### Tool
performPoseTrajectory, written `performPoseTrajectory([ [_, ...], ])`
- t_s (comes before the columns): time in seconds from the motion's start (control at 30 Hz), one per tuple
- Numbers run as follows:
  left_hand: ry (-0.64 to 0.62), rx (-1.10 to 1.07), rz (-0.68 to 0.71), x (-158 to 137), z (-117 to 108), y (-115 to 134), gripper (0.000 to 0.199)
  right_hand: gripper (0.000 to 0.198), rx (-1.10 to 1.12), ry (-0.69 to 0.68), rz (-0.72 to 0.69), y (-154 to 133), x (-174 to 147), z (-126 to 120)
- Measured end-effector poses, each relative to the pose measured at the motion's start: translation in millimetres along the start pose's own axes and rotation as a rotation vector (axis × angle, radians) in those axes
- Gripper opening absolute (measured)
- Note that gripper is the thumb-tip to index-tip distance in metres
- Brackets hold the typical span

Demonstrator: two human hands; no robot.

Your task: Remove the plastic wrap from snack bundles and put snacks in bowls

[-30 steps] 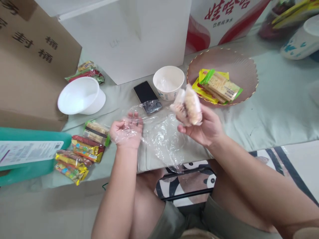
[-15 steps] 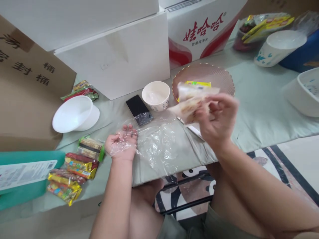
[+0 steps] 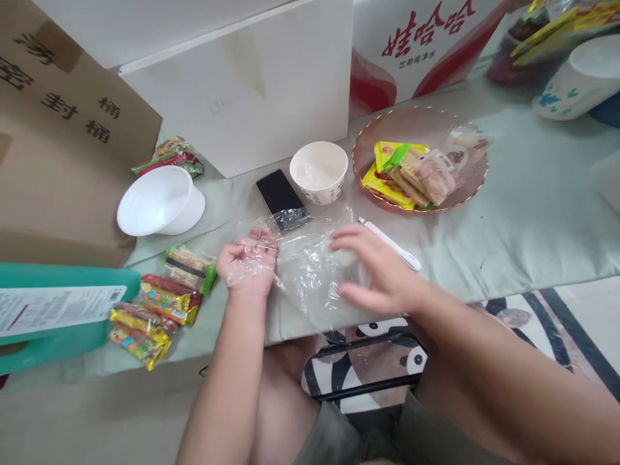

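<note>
A crumpled clear plastic bag [image 3: 310,271] lies across the table's front edge. My left hand [image 3: 249,261] is palm up at the bag's left side, fingers curled, with the thin film gathered over palm and fingers. Over the bag's right side hovers my right hand [image 3: 372,271], thumb and fingers spread, nothing in it; whether it touches the film I cannot tell. Behind that hand lies a slim white pen-like tool [image 3: 392,244]. A pinkish scalloped plate [image 3: 472,184] holds yellow packets [image 3: 385,187], wrapped wafer-like bars [image 3: 409,177] and a clear-wrapped snack [image 3: 469,145].
A black phone [image 3: 281,197] and a patterned paper bowl [image 3: 320,173] stand behind the bag. Left are a white bowl [image 3: 162,200], several snack packets [image 3: 169,300] and a teal container [image 3: 62,316]. Cardboard [image 3: 58,142] and white boxes [image 3: 242,90] line the back.
My right hand has let go of the wrapped snack, now on the plate, and come back left and down to the bag, opening. The left hand stays with the film.
</note>
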State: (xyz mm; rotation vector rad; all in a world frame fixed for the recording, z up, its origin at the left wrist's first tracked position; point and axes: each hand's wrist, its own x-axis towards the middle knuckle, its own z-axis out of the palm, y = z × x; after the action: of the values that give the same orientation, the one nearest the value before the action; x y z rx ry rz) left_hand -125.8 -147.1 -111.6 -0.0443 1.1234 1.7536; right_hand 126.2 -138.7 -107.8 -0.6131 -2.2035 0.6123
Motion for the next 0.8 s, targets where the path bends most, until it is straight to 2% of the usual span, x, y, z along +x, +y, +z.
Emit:
performPoseTrajectory([
  [0.07, 0.007, -0.013, -0.004, 0.2, -1.0, 2.6, 0.018, 0.069, 0.069, -0.347, 0.01, -11.2, -2.7, 18.0],
  [0.1, 0.013, -0.004, -0.001, 0.8, -2.3, 5.4, 0.019, 0.074, 0.059, -0.476, 0.038, -13.8, -4.0, 24.6],
  [0.13, 0.022, 0.025, 0.003, 1.9, -4.3, 9.2, 0.019, 0.076, 0.036, -0.568, 0.073, -14.8, -5.2, 29.3],
  [0.2, 0.059, 0.141, 0.024, 5.2, -11.6, 19.9, 0.019, 0.075, -0.008, -0.665, 0.135, -13.2, -6.6, 33.7],
  [0.3, 0.08, 0.344, 0.123, 10.4, -28.8, 38.0, 0.017, 0.072, -0.044, -0.703, 0.142, -8.8, -6.9, 32.7],
  [0.4, 0.031, 0.432, 0.194, 10.8, -43.9, 48.2, 0.022, 0.066, -0.061, -0.71, 0.126, -7.3, -7.5, 29.0],
  [0.47, -0.024, 0.441, 0.183, 7.8, -48.5, 47.5, 0.023, 0.057, -0.063, -0.697, 0.122, -6.9, -8.9, 24.9],
  [0.57, -0.171, 0.491, 0.161, 3.0, -50.1, 40.3, 0.017, 0.039, -0.079, -0.644, 0.13, -4.0, -12.1, 14.8],
  [0.67, -0.243, 0.561, 0.205, 1.6, -53.0, 34.6, 0.029, 0.028, -0.107, -0.573, 0.154, 1.9, -16.4, 2.5],
  [0.73, -0.202, 0.6, 0.429, -0.4, -56.2, 32.5, 0.03, 0.027, -0.126, -0.534, 0.163, 5.4, -20.1, -4.5],
  [0.8, -0.245, 0.675, 0.793, -7.4, -58.3, 29.5, 0.026, 0.029, -0.147, -0.519, 0.164, 6.9, -24.2, -10.0],
])
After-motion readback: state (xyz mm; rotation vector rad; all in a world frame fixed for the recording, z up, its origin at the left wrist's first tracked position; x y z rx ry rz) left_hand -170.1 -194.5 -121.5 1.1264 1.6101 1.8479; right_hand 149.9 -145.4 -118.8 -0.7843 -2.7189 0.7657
